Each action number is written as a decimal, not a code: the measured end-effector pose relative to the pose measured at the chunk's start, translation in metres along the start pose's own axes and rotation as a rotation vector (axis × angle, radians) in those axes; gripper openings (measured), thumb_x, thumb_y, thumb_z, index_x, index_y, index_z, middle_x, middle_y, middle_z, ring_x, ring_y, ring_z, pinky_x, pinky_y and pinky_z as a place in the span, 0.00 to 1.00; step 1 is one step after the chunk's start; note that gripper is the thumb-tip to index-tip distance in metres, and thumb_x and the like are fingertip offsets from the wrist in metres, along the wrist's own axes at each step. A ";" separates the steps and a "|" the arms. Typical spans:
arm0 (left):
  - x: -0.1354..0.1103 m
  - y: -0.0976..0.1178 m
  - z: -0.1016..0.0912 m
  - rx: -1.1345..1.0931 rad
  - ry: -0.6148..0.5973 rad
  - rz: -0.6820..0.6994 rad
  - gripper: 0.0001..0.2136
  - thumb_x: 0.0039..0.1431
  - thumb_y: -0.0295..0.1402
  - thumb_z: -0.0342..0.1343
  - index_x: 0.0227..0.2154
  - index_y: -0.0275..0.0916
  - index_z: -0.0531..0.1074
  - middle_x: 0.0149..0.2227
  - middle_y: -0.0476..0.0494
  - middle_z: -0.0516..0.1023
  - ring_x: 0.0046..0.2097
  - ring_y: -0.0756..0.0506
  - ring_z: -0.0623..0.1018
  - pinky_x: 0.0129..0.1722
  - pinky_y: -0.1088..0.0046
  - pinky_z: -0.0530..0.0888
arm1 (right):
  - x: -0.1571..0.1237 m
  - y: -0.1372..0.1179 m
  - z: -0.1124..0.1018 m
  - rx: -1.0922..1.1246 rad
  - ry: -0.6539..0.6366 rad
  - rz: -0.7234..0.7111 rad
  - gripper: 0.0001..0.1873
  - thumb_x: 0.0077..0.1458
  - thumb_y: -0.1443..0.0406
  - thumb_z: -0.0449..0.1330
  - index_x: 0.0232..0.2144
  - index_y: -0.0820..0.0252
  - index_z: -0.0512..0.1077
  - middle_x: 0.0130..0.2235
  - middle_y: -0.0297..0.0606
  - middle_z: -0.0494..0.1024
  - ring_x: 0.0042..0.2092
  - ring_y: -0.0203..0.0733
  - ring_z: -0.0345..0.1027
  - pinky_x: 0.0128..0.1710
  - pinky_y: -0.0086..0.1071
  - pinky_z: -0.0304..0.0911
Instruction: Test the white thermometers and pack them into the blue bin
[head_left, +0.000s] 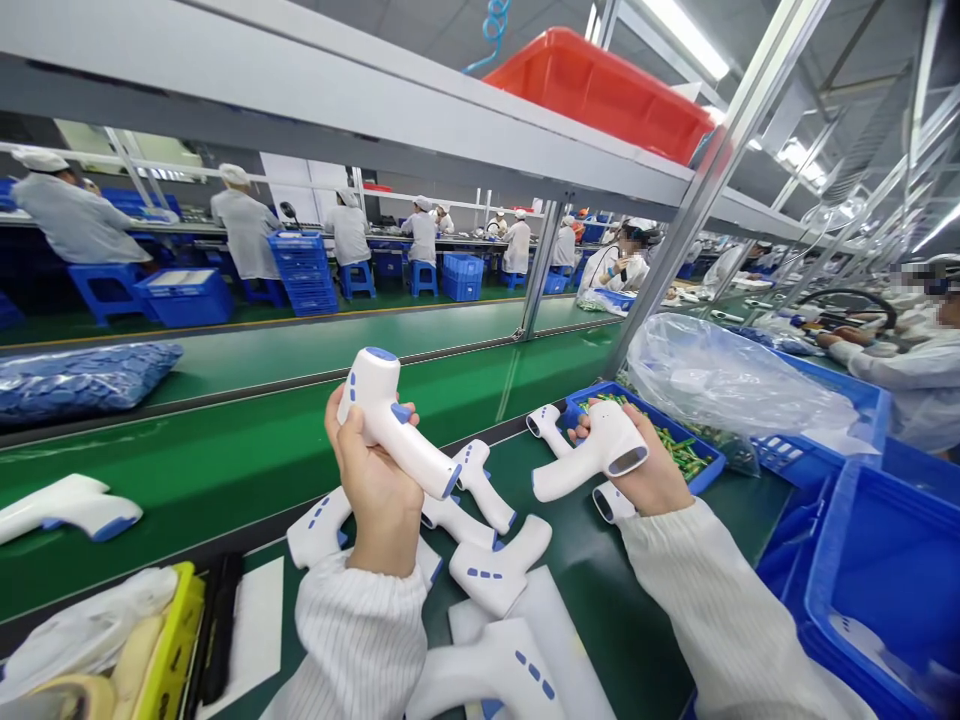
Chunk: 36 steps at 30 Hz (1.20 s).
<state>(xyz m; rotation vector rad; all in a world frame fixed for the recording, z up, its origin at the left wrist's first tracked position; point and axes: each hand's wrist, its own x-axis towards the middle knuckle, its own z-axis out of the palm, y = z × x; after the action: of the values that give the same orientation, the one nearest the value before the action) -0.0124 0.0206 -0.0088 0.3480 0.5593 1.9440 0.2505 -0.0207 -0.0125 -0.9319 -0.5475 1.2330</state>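
Observation:
My left hand [379, 485] is wrapped round a white infrared thermometer [394, 420] with blue buttons and a blue end cap, its handle slanting down to the right. To the right, my right hand [649, 470] grips a second white thermometer [581, 455], whose dark oval end faces me. Several more thermometers lie below and between my hands on the dark green bench, among them one lying on its side [499, 565] and a nearer one [487, 670]. Two others, one upper [551, 430] and one lower [611, 503], lie close to my right hand.
A green conveyor belt [225, 460] runs across ahead, bearing another thermometer at the left. A blue tray [709, 475] of small green-yellow parts and blue bins [892, 570] stand at right. At lower left is a yellow box [169, 650]. A shelf with a red bin [600, 90] hangs overhead.

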 end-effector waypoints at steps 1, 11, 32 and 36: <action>0.001 -0.001 0.000 0.004 -0.010 -0.002 0.19 0.55 0.35 0.56 0.50 0.45 0.64 0.36 0.47 0.77 0.30 0.51 0.77 0.32 0.76 0.74 | 0.001 -0.002 0.007 0.107 -0.022 0.060 0.12 0.60 0.58 0.51 0.36 0.60 0.69 0.28 0.36 0.70 0.29 0.37 0.66 0.37 0.35 0.71; -0.003 -0.009 0.004 0.057 -0.113 0.019 0.17 0.59 0.36 0.54 0.51 0.44 0.62 0.41 0.47 0.75 0.28 0.52 0.76 0.29 0.76 0.73 | 0.039 0.027 0.073 0.120 -0.118 0.087 0.09 0.55 0.59 0.56 0.36 0.56 0.69 0.28 0.35 0.70 0.26 0.37 0.65 0.26 0.33 0.67; 0.071 -0.036 -0.064 1.020 -0.151 -0.109 0.30 0.60 0.41 0.59 0.61 0.32 0.59 0.49 0.28 0.75 0.47 0.40 0.79 0.47 0.63 0.75 | 0.067 0.076 0.106 0.060 -0.317 -0.136 0.19 0.42 0.59 0.74 0.37 0.56 0.75 0.35 0.30 0.76 0.34 0.31 0.68 0.34 0.23 0.68; 0.026 -0.024 -0.024 0.844 -0.610 -0.157 0.27 0.65 0.49 0.49 0.62 0.42 0.62 0.46 0.36 0.78 0.39 0.43 0.81 0.43 0.64 0.77 | 0.058 0.078 0.110 0.045 -0.376 -0.132 0.21 0.43 0.56 0.73 0.38 0.56 0.74 0.32 0.30 0.75 0.30 0.31 0.68 0.27 0.23 0.67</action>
<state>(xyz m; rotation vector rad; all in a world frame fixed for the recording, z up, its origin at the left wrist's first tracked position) -0.0164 0.0467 -0.0424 1.3253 0.9314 1.2608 0.1371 0.0716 -0.0256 -0.6167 -0.8605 1.3013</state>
